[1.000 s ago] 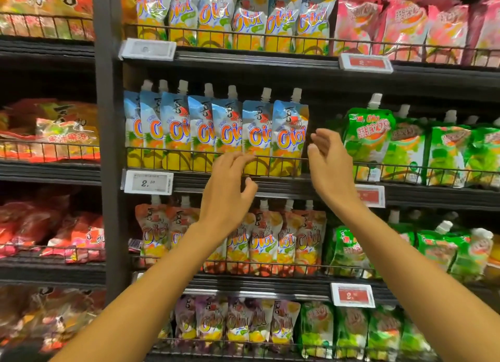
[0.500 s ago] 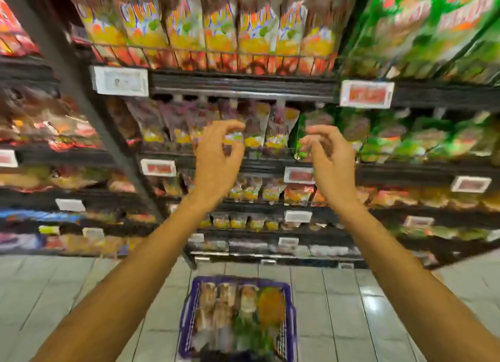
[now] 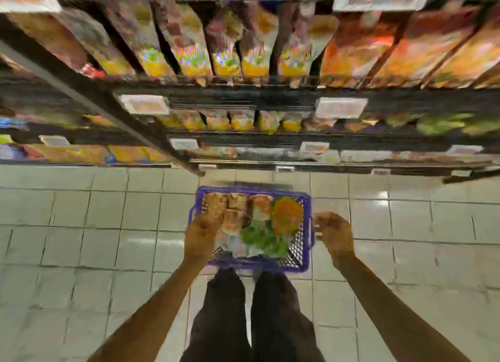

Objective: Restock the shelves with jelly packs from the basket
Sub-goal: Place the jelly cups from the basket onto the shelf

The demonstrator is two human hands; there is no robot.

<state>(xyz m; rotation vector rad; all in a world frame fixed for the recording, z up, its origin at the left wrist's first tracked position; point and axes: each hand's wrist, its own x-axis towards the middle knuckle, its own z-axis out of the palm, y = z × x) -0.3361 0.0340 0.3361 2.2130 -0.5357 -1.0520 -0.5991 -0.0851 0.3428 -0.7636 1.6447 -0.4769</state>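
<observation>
The view is blurred by motion. A purple basket stands on the floor in front of my feet, filled with reddish jelly packs, green packs and an orange pack. My left hand is down over the basket's left side, on or just above the reddish packs, with its fingers hidden. My right hand hangs just outside the basket's right rim, fingers loosely curled, holding nothing. The shelves above carry rows of jelly packs.
Pale floor tiles spread on both sides of the basket. My legs in dark trousers stand right behind it. White and red price tags line the shelf edges. A dark shelf upright slants down towards the basket.
My head has tilted down from the shelves to the floor. Both hands have dropped from shelf height to the basket, the left over its packs and the right beside its rim.
</observation>
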